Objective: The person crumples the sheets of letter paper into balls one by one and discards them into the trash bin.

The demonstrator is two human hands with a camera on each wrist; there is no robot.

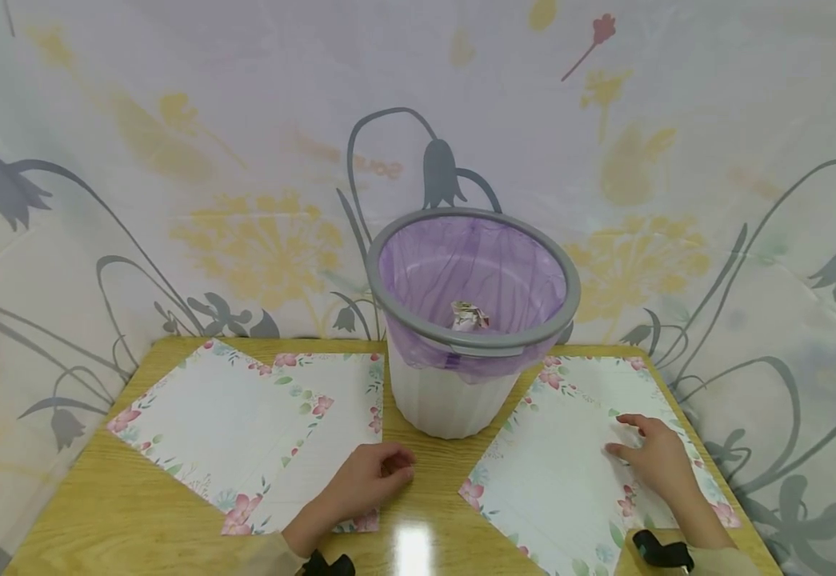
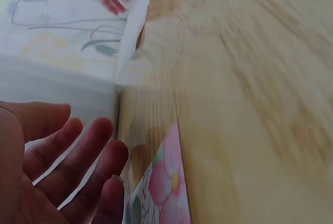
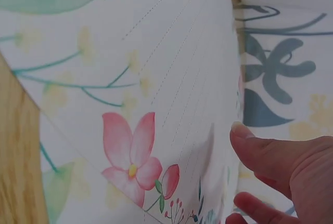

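My left hand is over the right edge of a flower-bordered sheet of paper, its fingers loosely bent around nothing. In the left wrist view that hand has its fingers apart, near a sheet's pink-flowered corner. My right hand is above two overlapping sheets, the front one lying partly over the back one. Its thumb and fingers are parted with nothing between them. The right wrist view shows this hand beside the lined, flower-printed paper; whether it touches is unclear.
A white bin with a grey rim and a purple bag stands at the table's back middle. Crumpled paper lies inside. Another bordered sheet lies at the left on the wooden table. Patterned cloth hangs behind.
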